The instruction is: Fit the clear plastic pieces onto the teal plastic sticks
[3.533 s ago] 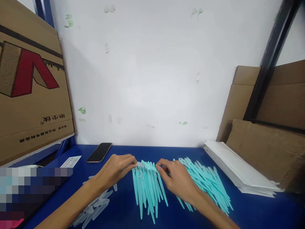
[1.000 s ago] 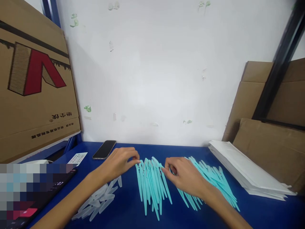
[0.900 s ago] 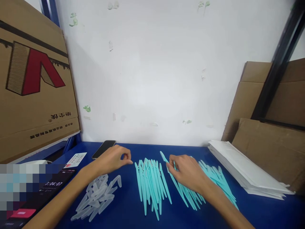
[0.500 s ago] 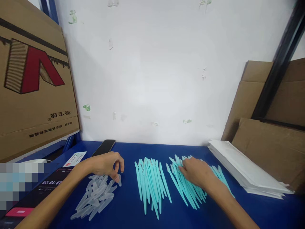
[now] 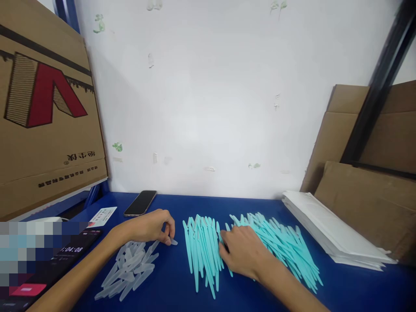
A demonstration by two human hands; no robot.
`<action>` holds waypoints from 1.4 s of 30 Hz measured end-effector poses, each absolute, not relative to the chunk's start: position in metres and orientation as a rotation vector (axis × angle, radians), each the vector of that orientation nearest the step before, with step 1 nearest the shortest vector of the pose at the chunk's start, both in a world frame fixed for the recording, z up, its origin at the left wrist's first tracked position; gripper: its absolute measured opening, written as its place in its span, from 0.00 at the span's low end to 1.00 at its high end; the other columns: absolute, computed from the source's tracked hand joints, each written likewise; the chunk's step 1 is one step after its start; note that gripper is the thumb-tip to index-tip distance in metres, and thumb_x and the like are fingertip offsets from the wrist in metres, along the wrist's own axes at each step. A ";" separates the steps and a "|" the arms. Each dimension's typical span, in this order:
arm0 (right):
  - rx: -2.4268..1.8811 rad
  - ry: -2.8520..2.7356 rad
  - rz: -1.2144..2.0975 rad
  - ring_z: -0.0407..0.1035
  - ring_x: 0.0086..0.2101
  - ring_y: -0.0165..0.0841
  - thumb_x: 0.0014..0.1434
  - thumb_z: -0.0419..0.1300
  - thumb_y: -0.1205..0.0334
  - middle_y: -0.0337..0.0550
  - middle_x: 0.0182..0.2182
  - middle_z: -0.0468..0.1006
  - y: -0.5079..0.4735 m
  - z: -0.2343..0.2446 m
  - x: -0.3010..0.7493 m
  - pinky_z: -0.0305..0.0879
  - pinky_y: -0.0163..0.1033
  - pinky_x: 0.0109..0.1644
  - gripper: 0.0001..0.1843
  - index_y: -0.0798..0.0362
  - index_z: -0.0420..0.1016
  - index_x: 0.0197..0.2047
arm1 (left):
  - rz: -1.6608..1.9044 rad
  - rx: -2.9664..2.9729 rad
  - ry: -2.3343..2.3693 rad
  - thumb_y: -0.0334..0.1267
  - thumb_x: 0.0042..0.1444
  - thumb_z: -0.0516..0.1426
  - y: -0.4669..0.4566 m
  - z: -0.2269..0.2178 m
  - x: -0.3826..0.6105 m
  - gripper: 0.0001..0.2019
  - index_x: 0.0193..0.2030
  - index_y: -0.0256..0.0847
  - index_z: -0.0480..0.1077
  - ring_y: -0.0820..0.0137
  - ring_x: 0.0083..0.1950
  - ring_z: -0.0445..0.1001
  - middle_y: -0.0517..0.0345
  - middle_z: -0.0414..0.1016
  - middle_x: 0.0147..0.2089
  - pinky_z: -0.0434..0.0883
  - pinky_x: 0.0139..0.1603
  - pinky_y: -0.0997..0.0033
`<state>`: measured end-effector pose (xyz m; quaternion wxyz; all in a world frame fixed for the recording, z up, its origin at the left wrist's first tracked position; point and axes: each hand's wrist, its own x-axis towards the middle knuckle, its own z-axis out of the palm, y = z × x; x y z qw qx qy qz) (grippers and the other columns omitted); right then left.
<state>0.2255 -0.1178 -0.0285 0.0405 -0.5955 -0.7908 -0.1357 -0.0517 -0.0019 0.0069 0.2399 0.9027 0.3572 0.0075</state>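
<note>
My left hand (image 5: 157,227) pinches a small translucent plastic cap (image 5: 174,242) just above the blue table. Below that hand lies a loose heap of similar translucent caps (image 5: 130,271). My right hand (image 5: 242,251) is curled palm down at the right edge of a pile of slim turquoise sticks (image 5: 203,255), shaped like eyebrow razors. Its thumb and forefinger close around one stick there, though the fingertips are partly hidden. To the right of this hand, partly behind the forearm, spreads a second turquoise pile (image 5: 286,242), with pale tips on some sticks.
A dark phone (image 5: 141,203) and a printed card (image 5: 102,216) lie at the back left. Nearer on the left, another device (image 5: 65,260) shows a running timer. White envelopes (image 5: 334,234) are stacked on the right beside cardboard (image 5: 367,203). A large carton (image 5: 48,160) stands left.
My right hand has moved left from the right-hand pile to the edge of the middle pile. My left hand has shifted slightly right with the cap, which now points sideways instead of down.
</note>
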 end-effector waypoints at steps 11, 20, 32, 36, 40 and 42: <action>-1.883 -2.458 -0.414 0.70 0.22 0.37 0.58 0.50 0.64 0.48 0.21 0.76 -0.120 -0.024 0.224 0.39 0.41 0.25 0.14 0.55 0.74 0.26 | 0.354 2.563 0.985 0.53 0.60 0.57 -0.015 0.010 -0.038 0.16 0.36 0.45 0.78 0.65 0.35 0.74 0.55 0.79 0.38 0.65 0.32 0.71; -1.842 -2.286 -0.504 0.63 0.18 0.31 0.62 0.50 0.64 0.41 0.19 0.71 -0.115 -0.016 0.234 0.37 0.40 0.25 0.12 0.53 0.68 0.28 | 0.629 2.450 0.960 0.51 0.64 0.53 -0.012 0.013 -0.028 0.15 0.39 0.44 0.75 0.69 0.31 0.74 0.58 0.79 0.35 0.67 0.31 0.73; -1.735 -2.192 -0.373 0.60 0.19 0.28 0.65 0.52 0.63 0.33 0.21 0.71 -0.113 -0.010 0.236 0.39 0.35 0.25 0.05 0.49 0.69 0.38 | 0.723 2.323 0.935 0.54 0.62 0.54 -0.014 0.008 -0.023 0.19 0.49 0.47 0.80 0.68 0.32 0.74 0.53 0.81 0.45 0.70 0.30 0.72; -1.657 -2.225 -0.312 0.68 0.24 0.30 0.67 0.51 0.62 0.37 0.30 0.77 -0.115 -0.009 0.237 0.47 0.34 0.27 0.11 0.46 0.71 0.50 | 0.731 2.254 0.919 0.53 0.60 0.57 -0.014 0.008 -0.021 0.18 0.48 0.45 0.79 0.67 0.35 0.73 0.53 0.79 0.43 0.71 0.33 0.70; -1.599 -2.263 -0.222 0.70 0.26 0.31 0.69 0.50 0.61 0.37 0.31 0.78 -0.117 -0.010 0.237 0.51 0.34 0.28 0.12 0.46 0.71 0.52 | 0.761 2.213 0.901 0.50 0.61 0.57 -0.014 0.006 -0.020 0.19 0.53 0.45 0.76 0.67 0.39 0.73 0.53 0.75 0.44 0.73 0.41 0.66; -1.569 -2.258 -0.186 0.70 0.27 0.31 0.69 0.50 0.61 0.37 0.33 0.78 -0.118 -0.011 0.235 0.52 0.34 0.29 0.12 0.46 0.71 0.51 | 0.780 2.191 0.906 0.50 0.61 0.56 -0.016 0.006 -0.019 0.19 0.53 0.43 0.75 0.68 0.37 0.73 0.52 0.73 0.45 0.74 0.42 0.65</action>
